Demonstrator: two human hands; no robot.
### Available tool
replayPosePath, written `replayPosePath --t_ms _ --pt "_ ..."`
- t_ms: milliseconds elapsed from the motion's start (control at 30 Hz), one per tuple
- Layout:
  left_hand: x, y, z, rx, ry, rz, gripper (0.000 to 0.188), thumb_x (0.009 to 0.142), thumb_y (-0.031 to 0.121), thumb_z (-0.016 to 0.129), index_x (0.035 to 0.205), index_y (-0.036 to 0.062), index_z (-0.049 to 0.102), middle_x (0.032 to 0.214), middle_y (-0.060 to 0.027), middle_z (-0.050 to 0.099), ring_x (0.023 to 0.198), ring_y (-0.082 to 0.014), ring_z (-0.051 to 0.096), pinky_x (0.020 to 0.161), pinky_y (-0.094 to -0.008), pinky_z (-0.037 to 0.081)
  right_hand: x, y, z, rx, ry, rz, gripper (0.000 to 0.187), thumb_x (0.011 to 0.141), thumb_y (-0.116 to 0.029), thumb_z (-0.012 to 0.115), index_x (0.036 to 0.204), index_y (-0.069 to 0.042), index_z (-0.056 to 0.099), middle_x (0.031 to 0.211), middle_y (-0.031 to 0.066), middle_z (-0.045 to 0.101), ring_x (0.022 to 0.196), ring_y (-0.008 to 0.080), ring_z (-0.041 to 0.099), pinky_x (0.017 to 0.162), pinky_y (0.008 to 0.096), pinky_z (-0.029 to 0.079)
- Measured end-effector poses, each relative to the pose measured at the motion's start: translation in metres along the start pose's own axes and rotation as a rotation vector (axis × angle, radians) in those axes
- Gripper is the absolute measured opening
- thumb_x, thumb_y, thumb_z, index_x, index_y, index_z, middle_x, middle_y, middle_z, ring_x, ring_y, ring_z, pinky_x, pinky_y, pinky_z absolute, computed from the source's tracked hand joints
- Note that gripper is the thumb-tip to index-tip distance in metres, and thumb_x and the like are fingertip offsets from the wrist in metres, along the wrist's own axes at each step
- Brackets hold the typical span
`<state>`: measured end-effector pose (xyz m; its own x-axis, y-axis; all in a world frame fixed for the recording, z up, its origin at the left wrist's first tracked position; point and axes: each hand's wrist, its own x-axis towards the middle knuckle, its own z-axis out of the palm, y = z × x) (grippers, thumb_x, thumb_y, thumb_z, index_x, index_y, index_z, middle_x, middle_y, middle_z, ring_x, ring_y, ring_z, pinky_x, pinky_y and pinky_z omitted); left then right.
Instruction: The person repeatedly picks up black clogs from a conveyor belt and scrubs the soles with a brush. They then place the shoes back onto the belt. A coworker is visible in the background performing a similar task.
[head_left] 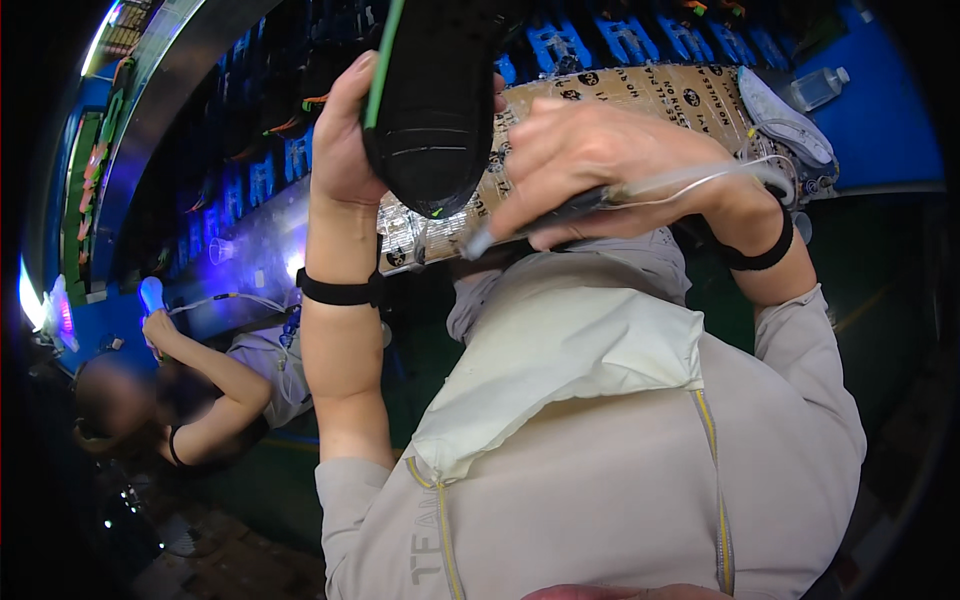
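Note:
My left hand (345, 135) is closed around a black shoe sole (435, 115) with a bright green edge, held upright at the top of the view. Its thumb lies along the green side, and fingertips show past the other side. To the right, my right hand (610, 150) grips a dark pen-like brush (572, 212) with a pale tip. That tip points left and down, just below the sole's lower end and apart from it. From the brush's back end a clear tube (690, 184) runs over my right wrist.
A bench top (640, 90) with printed, shiny covering lies behind my hands. At its right are a white shoe-shaped piece (782, 118) and a clear bottle (818, 88). Blue racks (560, 45) line the back. A co-worker (225, 390) at left holds up a blue-lit piece.

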<state>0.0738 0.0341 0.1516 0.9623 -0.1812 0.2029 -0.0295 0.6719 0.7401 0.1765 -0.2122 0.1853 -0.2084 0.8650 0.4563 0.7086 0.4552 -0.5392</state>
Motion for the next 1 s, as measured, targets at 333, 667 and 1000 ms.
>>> replayPosePath --t_ms 333,667,1000 --pt "0.010 0.010 -0.022 -0.004 0.202 -0.177 0.036 0.113 0.025 0.051 0.130 -0.0002 0.070 0.120 -0.0151 0.078 0.105 -0.0231 0.077 0.094 -0.0347 0.062 0.000 -0.003 -0.009 0.014 -0.086 0.024 0.029 0.087 -0.012 0.078 0.116 -0.011 0.080 0.093 0.0060 0.070 0.099 0.0267 0.067 0.087 0.0424 0.049" --pt "0.001 0.002 -0.016 0.031 0.247 -0.194 0.044 0.113 0.029 0.048 0.139 -0.0008 0.066 0.128 -0.0164 0.075 0.112 -0.0235 0.076 0.098 -0.0372 0.062 -0.008 0.014 0.001 0.011 0.210 0.178 0.027 0.092 -0.017 0.083 0.116 -0.005 0.081 0.096 0.0099 0.077 0.083 0.0249 0.070 0.074 0.0374 0.056" --pt "-0.035 -0.083 -0.003 -0.218 0.289 -0.064 0.081 0.110 0.053 0.026 0.159 -0.0097 0.039 0.144 -0.0368 0.059 0.126 -0.0513 0.066 0.097 -0.0576 0.063 -0.032 0.080 -0.005 -0.416 0.615 0.251 0.030 0.091 -0.011 0.084 0.121 -0.007 0.080 0.095 0.0092 0.075 0.085 0.0223 0.071 0.075 0.0343 0.056"
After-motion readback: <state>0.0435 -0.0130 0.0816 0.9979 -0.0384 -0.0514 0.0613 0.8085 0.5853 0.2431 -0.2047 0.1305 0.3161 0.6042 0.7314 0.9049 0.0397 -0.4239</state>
